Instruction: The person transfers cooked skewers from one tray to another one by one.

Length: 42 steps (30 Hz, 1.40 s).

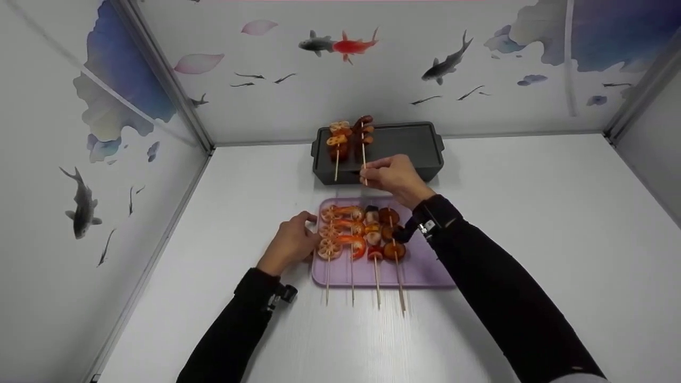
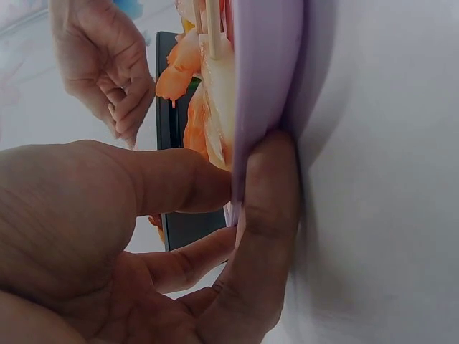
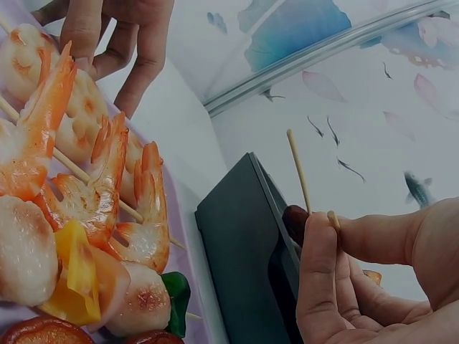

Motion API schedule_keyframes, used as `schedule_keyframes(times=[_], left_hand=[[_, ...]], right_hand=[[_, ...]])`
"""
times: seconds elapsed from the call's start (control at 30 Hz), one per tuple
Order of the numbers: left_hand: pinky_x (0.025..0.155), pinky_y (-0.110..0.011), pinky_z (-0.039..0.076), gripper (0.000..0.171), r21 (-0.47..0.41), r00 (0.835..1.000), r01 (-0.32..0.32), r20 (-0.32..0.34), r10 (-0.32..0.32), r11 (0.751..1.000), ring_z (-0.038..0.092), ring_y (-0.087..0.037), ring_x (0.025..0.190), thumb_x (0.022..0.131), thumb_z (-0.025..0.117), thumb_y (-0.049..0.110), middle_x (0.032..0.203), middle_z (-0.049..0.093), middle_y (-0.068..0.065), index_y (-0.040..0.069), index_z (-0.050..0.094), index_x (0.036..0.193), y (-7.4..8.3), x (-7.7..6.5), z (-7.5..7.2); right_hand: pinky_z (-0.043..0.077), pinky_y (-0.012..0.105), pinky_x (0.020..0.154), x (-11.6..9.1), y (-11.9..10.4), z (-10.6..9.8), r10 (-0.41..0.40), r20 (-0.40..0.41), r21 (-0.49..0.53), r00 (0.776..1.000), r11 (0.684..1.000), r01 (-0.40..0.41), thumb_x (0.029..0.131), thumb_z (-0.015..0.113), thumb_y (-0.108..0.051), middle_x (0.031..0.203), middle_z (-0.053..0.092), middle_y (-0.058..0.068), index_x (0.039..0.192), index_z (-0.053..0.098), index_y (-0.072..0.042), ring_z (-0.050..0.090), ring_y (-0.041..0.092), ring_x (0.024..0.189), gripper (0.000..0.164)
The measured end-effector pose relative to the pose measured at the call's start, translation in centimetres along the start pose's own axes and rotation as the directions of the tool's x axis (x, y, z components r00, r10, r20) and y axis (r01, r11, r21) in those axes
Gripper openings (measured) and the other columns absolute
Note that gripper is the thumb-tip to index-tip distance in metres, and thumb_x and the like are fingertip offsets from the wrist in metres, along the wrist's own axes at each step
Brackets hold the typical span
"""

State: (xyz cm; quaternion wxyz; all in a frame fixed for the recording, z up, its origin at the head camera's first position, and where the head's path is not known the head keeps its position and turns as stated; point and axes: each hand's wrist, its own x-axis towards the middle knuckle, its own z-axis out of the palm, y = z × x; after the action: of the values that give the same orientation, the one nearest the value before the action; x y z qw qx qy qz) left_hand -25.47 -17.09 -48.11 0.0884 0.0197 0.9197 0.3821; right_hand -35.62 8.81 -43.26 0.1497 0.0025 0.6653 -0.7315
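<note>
My right hand (image 1: 396, 178) pinches the stick of a skewer of dark reddish-brown sausage-like pieces (image 1: 365, 133) between thumb and fingers, with those pieces over the left part of a dark grey grill pan (image 1: 409, 146). Beside it lies another skewer with yellow-orange slices and brown chunks (image 1: 337, 141), its stick jutting past the pan's front. My left hand (image 1: 291, 242) grips the left rim of a lilac tray (image 1: 425, 271); in the left wrist view the thumb (image 2: 201, 179) is over the rim and a finger (image 2: 265, 193) underneath.
On the tray lie a lotus-root skewer (image 1: 330, 249), a shrimp skewer (image 1: 355, 246), a mixed skewer (image 1: 373, 234) and one with round brown slices (image 1: 394, 251). Their sticks overhang its near edge. A wall panel (image 1: 372, 90) with painted fish rises behind the pan.
</note>
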Motion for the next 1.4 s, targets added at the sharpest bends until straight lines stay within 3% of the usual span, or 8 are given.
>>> schedule_keyframes(times=[0.6,0.87,1.23,1.4], left_hand=[[0.054,-0.031,0.052,0.043,0.015,1.0,0.005,0.001,-0.005,1.0,0.068,-0.018,0.06,0.096,0.062,0.016,0.082,0.068,-0.004,0.005,0.055,0.138,0.0,-0.3,0.0],[0.053,-0.032,0.052,0.044,0.009,1.0,0.005,0.002,-0.005,1.0,0.067,-0.018,0.06,0.097,0.062,0.016,0.082,0.068,-0.005,0.005,0.055,0.138,0.0,-0.3,0.1],[0.052,-0.03,0.052,0.042,-0.023,1.0,0.004,0.011,-0.004,1.0,0.068,-0.019,0.06,0.097,0.062,0.015,0.083,0.068,-0.006,0.004,0.055,0.138,0.2,-0.2,0.1],[0.052,-0.03,0.051,0.043,-0.018,1.0,0.005,0.008,-0.005,1.0,0.067,-0.019,0.061,0.097,0.062,0.014,0.084,0.067,-0.006,0.004,0.055,0.138,0.2,-0.3,0.0]], right_hand=[[0.056,0.041,0.092,-1.7,0.0,-1.8,-0.03,0.001,-0.031,1.0,0.999,0.03,0.092,0.075,-0.006,0.114,0.07,0.022,0.119,0.07,0.007,0.071,0.031,0.102,0.031],[0.058,0.036,0.087,-2.5,0.0,-2.0,-0.034,0.014,-0.095,0.999,0.995,0.035,0.091,0.077,-0.011,0.115,0.071,0.022,0.121,0.069,0.005,0.072,0.028,0.101,0.035],[0.058,0.035,0.086,-4.5,0.5,-2.5,-0.091,0.094,-0.105,0.991,0.989,0.101,0.093,0.075,-0.01,0.117,0.068,0.027,0.121,0.068,0.006,0.072,0.029,0.1,0.034],[0.059,0.035,0.085,-5.1,0.8,-2.6,-0.095,0.091,-0.124,0.991,0.987,0.106,0.092,0.077,-0.012,0.112,0.071,0.025,0.119,0.071,0.004,0.072,0.029,0.099,0.032]])
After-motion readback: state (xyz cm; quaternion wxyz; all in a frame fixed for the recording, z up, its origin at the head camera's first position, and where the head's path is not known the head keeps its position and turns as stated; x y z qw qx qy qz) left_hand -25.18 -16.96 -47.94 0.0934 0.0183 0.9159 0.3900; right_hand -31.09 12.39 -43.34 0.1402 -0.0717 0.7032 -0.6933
